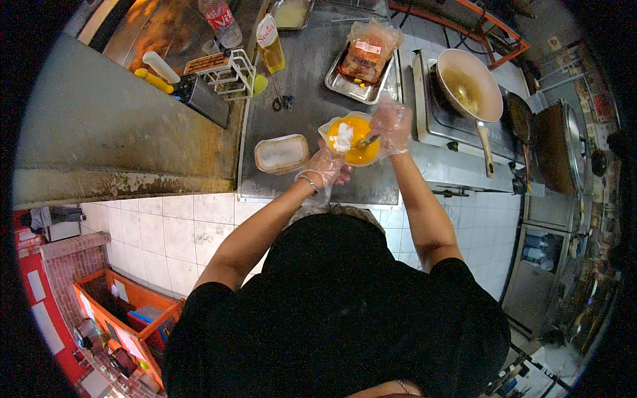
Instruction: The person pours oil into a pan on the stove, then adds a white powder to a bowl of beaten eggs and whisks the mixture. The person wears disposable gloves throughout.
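Note:
A pale bowl (322, 130) holds a yellow-orange liquid, like beaten egg, with a heap of white powder (342, 137) on its left side. My left hand (324, 164), in a clear plastic glove, grips the bowl's lower left side. Gloved likewise, my right hand (393, 122) holds a utensil (367, 141) whose end dips into the liquid; its exact kind is hard to tell. Left of the bowl sits a rectangular tub (282, 153) with white contents. Beyond the bowl, a metal tray (366, 93) carries a plastic bag of reddish food (366, 57).
A frying pan (490, 94) with oil sits on a gas stove (423, 99) at right, its handle toward me. An oil pouch (271, 47), scissors (281, 102), a white rack (244, 74) and a knife block (206, 97) stand at left on the metal counter (298, 104).

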